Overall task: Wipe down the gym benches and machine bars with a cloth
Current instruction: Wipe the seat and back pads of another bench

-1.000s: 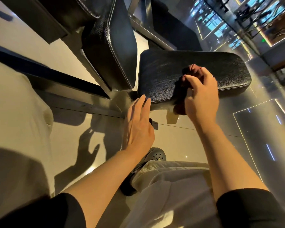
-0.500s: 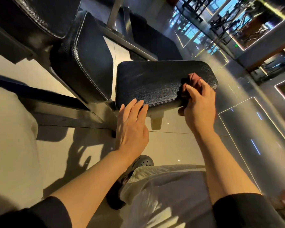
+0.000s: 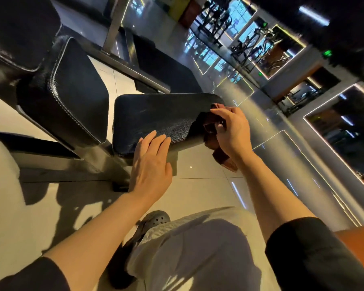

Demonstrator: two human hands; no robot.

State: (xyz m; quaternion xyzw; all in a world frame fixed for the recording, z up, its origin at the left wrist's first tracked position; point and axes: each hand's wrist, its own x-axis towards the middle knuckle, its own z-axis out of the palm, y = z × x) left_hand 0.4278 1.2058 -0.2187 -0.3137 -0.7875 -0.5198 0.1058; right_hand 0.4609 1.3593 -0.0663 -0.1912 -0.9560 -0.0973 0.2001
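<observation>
Bunching in the right hand point(image 3: 232, 131), cloth point(image 3: 213, 127) against the bench pad's point(image 3: 156, 114) end.

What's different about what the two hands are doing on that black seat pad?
The left hand lies flat with straight fingers on the near edge of the seat pad and holds nothing; the right hand curls round a reddish-brown cloth. The left hand is mid-edge; the right hand is at the pad's right end. Both touch the same pad.

Grained glossy black leatherette bench pad point(image 3: 156, 114)
</observation>
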